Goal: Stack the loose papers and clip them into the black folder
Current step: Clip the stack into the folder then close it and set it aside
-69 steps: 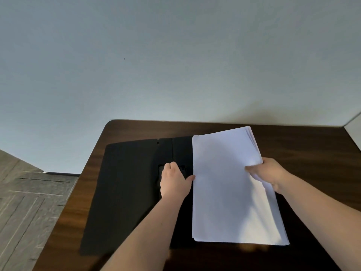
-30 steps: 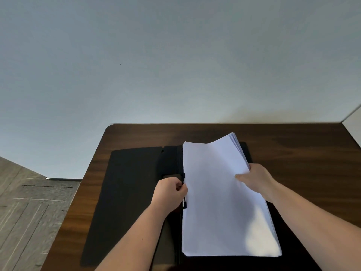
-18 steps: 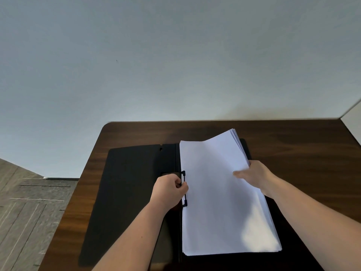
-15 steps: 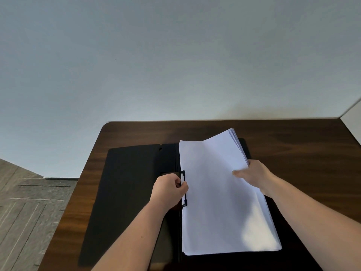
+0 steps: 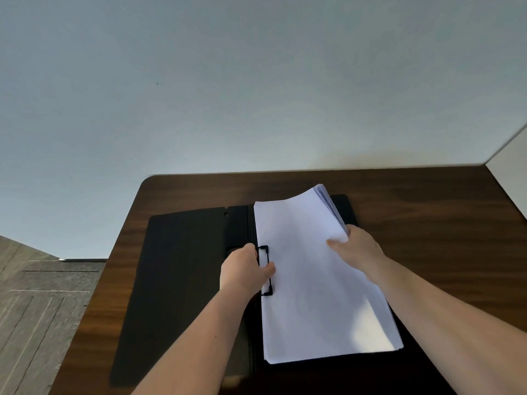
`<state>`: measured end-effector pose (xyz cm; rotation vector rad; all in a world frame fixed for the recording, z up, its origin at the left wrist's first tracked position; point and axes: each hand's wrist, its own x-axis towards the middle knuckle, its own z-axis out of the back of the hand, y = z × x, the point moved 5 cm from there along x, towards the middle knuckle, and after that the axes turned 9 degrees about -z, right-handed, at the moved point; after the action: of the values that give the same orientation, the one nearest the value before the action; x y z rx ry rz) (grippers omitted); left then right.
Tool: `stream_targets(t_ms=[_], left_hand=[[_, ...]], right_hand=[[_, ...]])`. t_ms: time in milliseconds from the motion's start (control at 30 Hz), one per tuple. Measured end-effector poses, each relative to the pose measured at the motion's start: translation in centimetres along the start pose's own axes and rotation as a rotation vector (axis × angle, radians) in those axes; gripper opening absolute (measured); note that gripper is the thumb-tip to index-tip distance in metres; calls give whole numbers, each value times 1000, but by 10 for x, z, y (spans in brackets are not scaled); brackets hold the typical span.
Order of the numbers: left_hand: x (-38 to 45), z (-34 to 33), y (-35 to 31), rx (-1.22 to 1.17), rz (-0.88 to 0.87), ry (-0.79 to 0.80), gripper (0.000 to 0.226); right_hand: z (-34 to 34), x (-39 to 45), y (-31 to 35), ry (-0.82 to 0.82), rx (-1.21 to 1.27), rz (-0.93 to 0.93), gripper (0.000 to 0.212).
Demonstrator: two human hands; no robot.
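Note:
The black folder lies open on the dark wooden table. A stack of white papers rests on the folder's right half, its left edge along the spine. The black clip sits over that left edge. My left hand grips the clip's lever, thumb on the paper. My right hand pinches the stack's right edge and lifts it, so the far right corner curls up and fans out.
A pale wall rises right behind the table's far edge. The table's left edge drops to a grey tiled floor. A white panel stands at the far right corner. Bare wood shows right of the folder.
The stack has slid left to the spine and settled onto the folder's right half. My left hand moved from the clip base to gripping the lever, and the clip now sits over the paper edge.

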<state>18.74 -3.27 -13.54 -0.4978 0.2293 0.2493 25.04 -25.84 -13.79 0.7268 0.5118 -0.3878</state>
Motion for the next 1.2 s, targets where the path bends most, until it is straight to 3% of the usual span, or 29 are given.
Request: stream_targets(t_ms=[200, 333, 400, 533, 633, 733, 900, 1000, 1200], left_hand=[[-3, 3, 4, -9, -26, -43, 34], [-10, 28, 49, -123, 154, -246, 34], [-17, 42, 80, -53, 319, -290, 46], [-36, 55, 122, -60, 673, -192, 90], [-41, 56, 133, -102, 781, -164, 110], [-47, 62, 142, -95, 879, -186, 115], [-51, 66, 157, -92, 938, -126, 117], [-53, 71, 152, -89, 931, -111, 115], [-58, 67, 153, -150, 938, -159, 117]], right_hand=[[8, -2, -4, -119, 184, -13, 48], [13, -1, -15, -149, 223, -59, 52], [11, 0, -18, -156, 215, -58, 46], [7, 4, -18, -210, 97, -22, 36], [6, 7, -22, -242, -1, -25, 37], [6, 6, -26, -256, -50, -54, 32], [9, 2, -28, -275, -93, -90, 39], [7, 3, -25, -213, -89, -43, 26], [7, 4, -23, -155, -91, -49, 25]])
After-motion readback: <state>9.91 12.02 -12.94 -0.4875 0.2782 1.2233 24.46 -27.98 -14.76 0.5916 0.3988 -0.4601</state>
